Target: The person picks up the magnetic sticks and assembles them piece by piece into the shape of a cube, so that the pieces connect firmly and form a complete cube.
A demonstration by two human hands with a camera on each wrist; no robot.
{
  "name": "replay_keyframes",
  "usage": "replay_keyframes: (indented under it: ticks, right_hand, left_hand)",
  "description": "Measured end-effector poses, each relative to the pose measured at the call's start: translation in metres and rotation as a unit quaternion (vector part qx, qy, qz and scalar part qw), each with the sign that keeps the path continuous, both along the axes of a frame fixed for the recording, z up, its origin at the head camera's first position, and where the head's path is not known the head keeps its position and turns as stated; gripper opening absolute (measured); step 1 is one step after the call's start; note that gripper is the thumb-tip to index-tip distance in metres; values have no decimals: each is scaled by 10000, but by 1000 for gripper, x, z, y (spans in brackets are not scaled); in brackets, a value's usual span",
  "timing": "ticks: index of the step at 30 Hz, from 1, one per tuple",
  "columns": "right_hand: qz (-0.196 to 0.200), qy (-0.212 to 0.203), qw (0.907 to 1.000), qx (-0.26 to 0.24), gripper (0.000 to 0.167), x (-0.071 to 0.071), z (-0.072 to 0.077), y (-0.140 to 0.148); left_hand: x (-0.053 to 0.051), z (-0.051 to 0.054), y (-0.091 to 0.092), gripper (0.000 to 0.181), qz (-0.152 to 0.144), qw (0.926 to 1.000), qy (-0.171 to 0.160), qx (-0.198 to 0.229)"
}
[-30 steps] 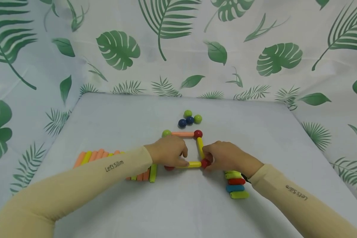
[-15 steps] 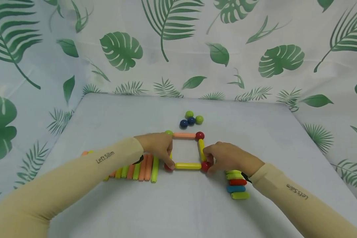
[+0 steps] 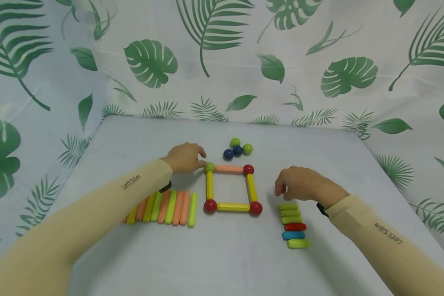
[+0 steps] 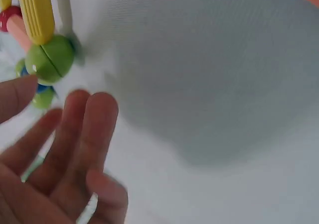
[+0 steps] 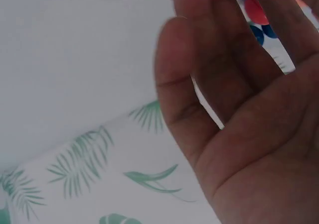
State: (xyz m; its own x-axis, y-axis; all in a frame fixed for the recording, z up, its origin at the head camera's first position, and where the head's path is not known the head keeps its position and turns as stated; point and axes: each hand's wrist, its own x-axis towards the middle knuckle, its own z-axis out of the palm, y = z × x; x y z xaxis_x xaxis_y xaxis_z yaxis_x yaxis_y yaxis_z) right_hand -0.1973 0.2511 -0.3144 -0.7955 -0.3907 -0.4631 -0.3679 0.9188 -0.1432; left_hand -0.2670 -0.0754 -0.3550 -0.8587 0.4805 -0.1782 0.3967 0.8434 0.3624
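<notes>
On the left of the table (image 3: 233, 255), long salmon, yellow and lime sticks (image 3: 176, 207) lie in a row, partly hidden by a sleeve (image 3: 107, 209). The left hand (image 3: 183, 158) spreads its fingers, holding nothing, its thumb at the square's green corner ball (image 3: 209, 167); contact is unclear. The square (image 3: 233, 207) lies mid-table, other corners red, with loose balls (image 3: 237, 150) behind it. The right hand (image 3: 303, 183), loosely curled around nothing, hangs near short sticks (image 3: 291, 220).

4 balls (image 3: 237, 150) lie behind the frame (image 3: 233, 207).
</notes>
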Motion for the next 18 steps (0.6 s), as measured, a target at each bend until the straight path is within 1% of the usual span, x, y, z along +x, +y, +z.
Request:
replay_keyframes:
  ticks: [2,4,6,9,11,15,16,18]
  right_hand:
    - [-159,-193,9995,171,14,-1,-1,5]
    - [-287,-351,9987,245,15,0,-3,8]
    - [-401,-461,9978,239,16,1,-6,10]
    - [-507,-544,9969,245,18,3,-9,11]
    - [-459,-493,9972,324,19,3,-11,11]
    - [-197,-96,9978,629,13,1,-17,13]
    - [-114,28,9975,702,12,1,-18,13]
    - [-28,284,9972,696,12,-2,-19,13]
  left_hand:
    - [-6,-6,-3,39,70,9983,-470,328]
    - [-11,-11,-5,38,105,9935,-912,669]
    - [-14,-15,-5,38,150,9886,-1186,914]
    - [-15,-16,-4,37,229,9845,-1349,1100]
    - [-16,-17,-4,37,211,9818,-1446,1209]
    - [-16,-19,-3,39,146,9778,-1590,1354]
    - [-16,-20,-3,40,139,9776,-1600,1362]
    - [-15,-20,-2,40,133,9779,-1591,1349]
